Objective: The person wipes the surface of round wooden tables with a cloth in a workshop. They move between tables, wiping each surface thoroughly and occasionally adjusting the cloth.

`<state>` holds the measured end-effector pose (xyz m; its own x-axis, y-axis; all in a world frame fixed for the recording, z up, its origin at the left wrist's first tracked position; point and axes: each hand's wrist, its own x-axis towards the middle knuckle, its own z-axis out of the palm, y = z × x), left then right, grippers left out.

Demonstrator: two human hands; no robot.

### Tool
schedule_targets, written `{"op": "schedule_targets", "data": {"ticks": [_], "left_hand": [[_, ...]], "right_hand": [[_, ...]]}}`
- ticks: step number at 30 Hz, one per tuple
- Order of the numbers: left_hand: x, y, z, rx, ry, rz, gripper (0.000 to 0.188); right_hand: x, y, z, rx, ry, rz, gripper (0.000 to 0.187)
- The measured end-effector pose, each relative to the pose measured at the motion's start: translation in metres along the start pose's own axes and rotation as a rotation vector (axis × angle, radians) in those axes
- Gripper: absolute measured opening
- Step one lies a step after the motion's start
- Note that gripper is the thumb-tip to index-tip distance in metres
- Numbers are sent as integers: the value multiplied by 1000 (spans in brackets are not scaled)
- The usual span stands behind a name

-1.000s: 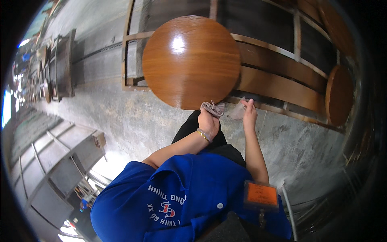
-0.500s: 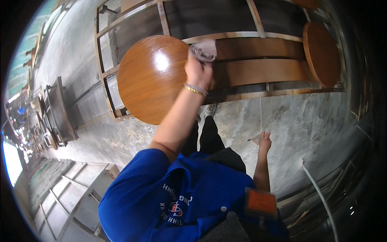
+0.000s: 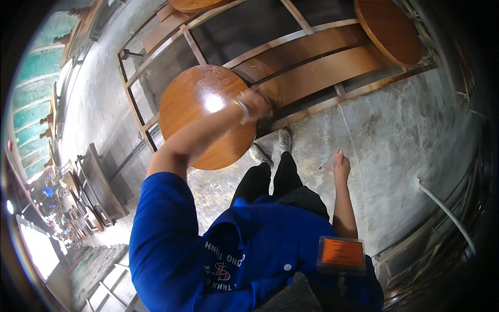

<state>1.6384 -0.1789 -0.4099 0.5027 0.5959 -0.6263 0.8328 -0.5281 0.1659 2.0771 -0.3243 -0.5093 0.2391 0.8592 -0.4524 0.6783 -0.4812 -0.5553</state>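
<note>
A round, glossy brown wooden top lies on a metal frame rack. My left hand is over its right edge, smeared by motion. Whether the greyish cloth seen earlier is still in its fingers cannot be made out. Low on my right, over the floor, my right hand is closed on a thin pale scrap, which is too faint to tell as paper or cloth. Curved brown wooden slats extend from beside the round top toward the right.
Another round brown top sits at the rack's right end, and part of a third shows at the far edge. The metal rack stands before my feet on a concrete floor. A grey pipe bends at the right.
My left hand has moved down and slightly left in the picture, and the cloth no longer shows clearly. The whole view has turned and shifted. My right hand still holds the scrap.
</note>
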Motion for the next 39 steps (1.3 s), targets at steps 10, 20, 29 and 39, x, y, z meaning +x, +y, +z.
{"op": "schedule_targets", "data": {"ticks": [10,20,29,39], "left_hand": [[-104,123,89,-407,-398,120,44],[-205,108,117,-2595,75,-177,43],[-197,159,62,-2248,375,-42,47],[-22,227,20,-1631,563,-303,94]], "right_hand": [[-80,57,-12,-19,65,44,56],[-146,256,55,71,-47,350,34],[-37,193,2,-92,-236,191,48],[-26,6,-250,1330,-221,47,45]]}}
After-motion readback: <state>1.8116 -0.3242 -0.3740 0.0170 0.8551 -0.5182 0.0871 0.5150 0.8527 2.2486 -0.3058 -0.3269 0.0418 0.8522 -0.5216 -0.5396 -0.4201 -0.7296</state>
